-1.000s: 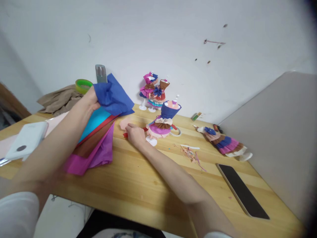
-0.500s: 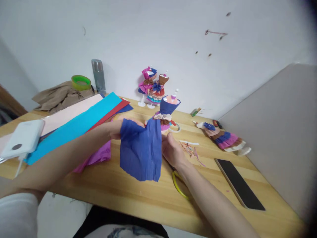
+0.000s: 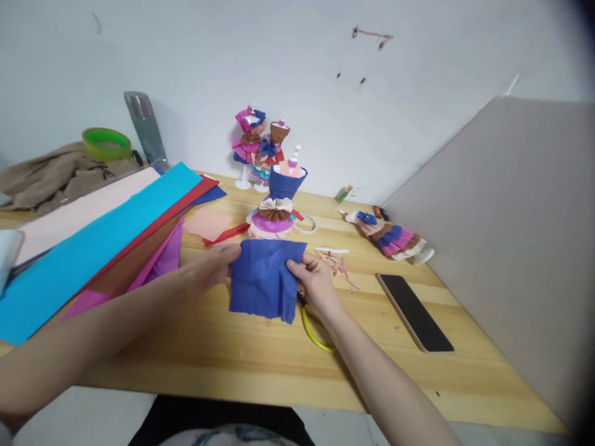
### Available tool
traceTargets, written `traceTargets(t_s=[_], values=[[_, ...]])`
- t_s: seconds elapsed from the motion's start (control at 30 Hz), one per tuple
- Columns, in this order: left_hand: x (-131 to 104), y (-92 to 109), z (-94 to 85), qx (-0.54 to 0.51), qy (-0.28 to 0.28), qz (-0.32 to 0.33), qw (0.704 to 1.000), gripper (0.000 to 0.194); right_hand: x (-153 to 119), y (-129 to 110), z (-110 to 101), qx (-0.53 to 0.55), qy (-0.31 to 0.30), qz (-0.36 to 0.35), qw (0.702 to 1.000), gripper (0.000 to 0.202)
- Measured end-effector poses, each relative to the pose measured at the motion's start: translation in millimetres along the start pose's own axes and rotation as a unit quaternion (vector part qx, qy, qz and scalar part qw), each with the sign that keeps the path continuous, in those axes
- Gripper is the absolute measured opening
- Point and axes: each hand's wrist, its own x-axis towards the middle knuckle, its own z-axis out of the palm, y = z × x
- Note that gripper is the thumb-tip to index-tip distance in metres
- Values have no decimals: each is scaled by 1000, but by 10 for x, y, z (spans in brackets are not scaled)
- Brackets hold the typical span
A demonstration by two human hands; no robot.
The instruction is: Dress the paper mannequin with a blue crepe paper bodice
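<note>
A roughly square piece of blue crepe paper [image 3: 263,282] is spread between my two hands above the table. My left hand [image 3: 216,266] grips its upper left edge, its fingers partly hidden behind the paper. At the right edge, my right hand [image 3: 316,279] pinches it between thumb and fingers, with a fold running down that side. Just beyond stands a small dress form [image 3: 281,198] in a blue bodice and a pink and purple skirt, with a fan-shaped bow at the waist. Yellow-handled scissors [image 3: 313,331] lie partly under my right hand.
Long crepe paper sheets, the top one turquoise [image 3: 106,248], cover the left side. Two dressed forms [image 3: 251,145] stand by the wall; another [image 3: 388,238] lies at right near paper scraps [image 3: 337,263] and a phone [image 3: 415,313]. A bottle [image 3: 146,130] and green tape roll [image 3: 106,144] are behind.
My right hand, beside the blue paper before, now pinches its right edge. The paper is stretched flatter and wider. The whole view has shifted, so the table things appear further left.
</note>
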Motion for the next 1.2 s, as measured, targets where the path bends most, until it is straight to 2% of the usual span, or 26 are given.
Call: traceTargets(t_s=[0.1, 0.2, 0.27, 0.4, 0.63, 0.77, 0.87, 0.93, 1.03, 1.13, 1.2], values=[[3, -39, 14, 91, 41, 93, 991, 43, 1, -14, -26, 2, 2, 4, 1000, 32], [18, -45, 31, 104, 31, 123, 986, 39, 3, -23, -50, 13, 5, 12, 1000, 32], [24, -48, 23, 103, 30, 125, 986, 37, 9, -23, -72, 8, 2, 12, 1000, 32], [20, -77, -34, 86, 88, 125, 985, 27, 20, -40, -107, -8, 13, -10, 1000, 30], [-42, -105, -58, 18, 116, 144, 983, 29, 12, -99, -105, 48, 4, -4, 999, 26], [-89, -79, -76, 33, 120, 144, 982, 25, 28, -100, -174, 21, 16, -4, 1000, 14], [-116, -64, -93, 89, 117, 155, 977, 18, 34, -105, -207, 7, 13, 3, 1000, 9], [-128, -63, -103, 136, 115, 175, 968, 13, 30, -112, -200, 6, 0, 6, 1000, 15], [-144, -75, -121, 175, 115, 181, 961, 10, 22, -112, -159, -23, -1, -28, 999, 30], [-160, -79, -123, 170, 106, 160, 967, 17, 19, -87, -124, -71, 6, -59, 996, 34], [-164, -69, -97, 183, 119, 152, 964, 24, 21, -65, -116, -89, -2, -47, 995, 34]])
